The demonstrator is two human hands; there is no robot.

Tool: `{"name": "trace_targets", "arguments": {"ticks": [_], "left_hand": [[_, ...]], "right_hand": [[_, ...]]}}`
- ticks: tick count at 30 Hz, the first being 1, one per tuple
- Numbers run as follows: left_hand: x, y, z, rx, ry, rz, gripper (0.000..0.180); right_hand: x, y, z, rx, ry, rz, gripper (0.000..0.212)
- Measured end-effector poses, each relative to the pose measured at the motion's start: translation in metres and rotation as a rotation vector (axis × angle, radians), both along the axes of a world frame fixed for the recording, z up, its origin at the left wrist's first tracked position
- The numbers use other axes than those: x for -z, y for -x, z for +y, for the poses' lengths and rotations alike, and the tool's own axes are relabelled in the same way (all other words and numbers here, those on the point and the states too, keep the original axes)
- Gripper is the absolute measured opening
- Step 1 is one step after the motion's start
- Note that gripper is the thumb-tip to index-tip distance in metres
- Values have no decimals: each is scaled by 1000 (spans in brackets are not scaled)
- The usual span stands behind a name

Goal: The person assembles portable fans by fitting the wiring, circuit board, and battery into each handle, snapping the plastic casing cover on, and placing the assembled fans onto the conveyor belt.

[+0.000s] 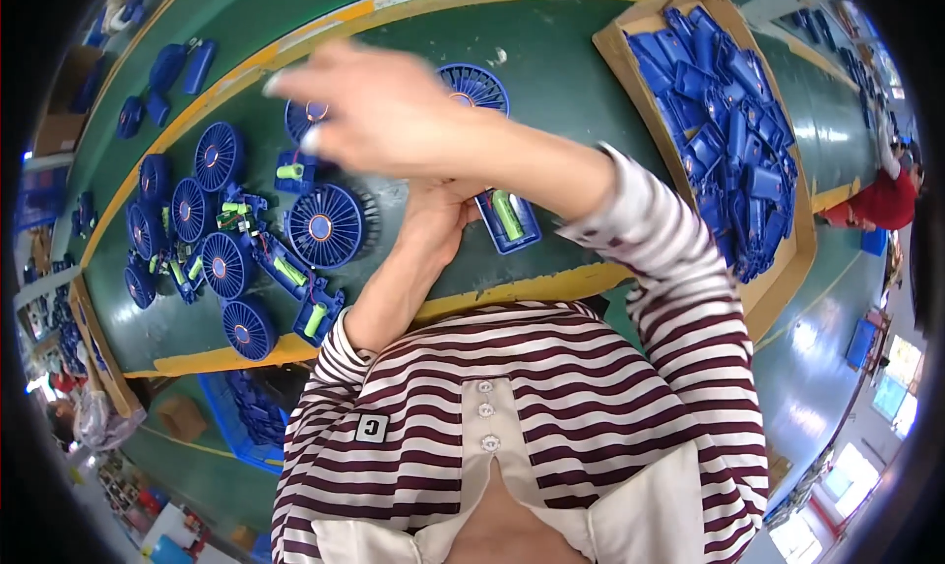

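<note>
My right hand [384, 111] reaches across to the left above the table, over my left hand. It is smeared by motion, but thumb and forefinger stand apart with nothing visible between them. Below it, my left hand [438, 210] is closed at the side of a blue handheld fan, its fingers partly hidden. That fan's round grille [477, 87] shows beyond my right wrist, and its opened handle [509, 221] holds a green battery cell. Left of my hands lies another blue fan [320, 226]; one more fan [300, 121] is partly covered by my right fingers.
Several blue fans [224, 266] with exposed green cells crowd the table's left side. A cardboard box [615, 47] full of blue plastic casings [733, 141] stands at the right. A blue crate [221, 397] sits below the table edge. A person in red [881, 205] is far right.
</note>
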State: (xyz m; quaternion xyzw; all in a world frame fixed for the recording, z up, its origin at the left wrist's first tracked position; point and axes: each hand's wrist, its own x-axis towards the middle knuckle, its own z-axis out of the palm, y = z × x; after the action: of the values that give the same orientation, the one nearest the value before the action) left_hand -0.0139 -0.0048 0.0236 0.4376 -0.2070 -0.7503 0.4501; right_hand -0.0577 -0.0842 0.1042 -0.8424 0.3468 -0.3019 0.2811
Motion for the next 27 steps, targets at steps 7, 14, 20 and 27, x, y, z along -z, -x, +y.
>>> {"name": "trace_targets", "arguments": {"ticks": [7,14,20,27], "left_hand": [[-5,-12,-5,74,46,-28,21],[0,-9,-4,51,113,-51,19],[1,-11,0,61,142,-100,18],[-4,-18,-1,103,76,-74,18]], "right_hand": [[50,122,78,426,-573,-618,49],[75,110,101,304,-484,-693,52],[80,109,105,291,-479,-740,52],[83,112,111,290,-239,-598,49]]}}
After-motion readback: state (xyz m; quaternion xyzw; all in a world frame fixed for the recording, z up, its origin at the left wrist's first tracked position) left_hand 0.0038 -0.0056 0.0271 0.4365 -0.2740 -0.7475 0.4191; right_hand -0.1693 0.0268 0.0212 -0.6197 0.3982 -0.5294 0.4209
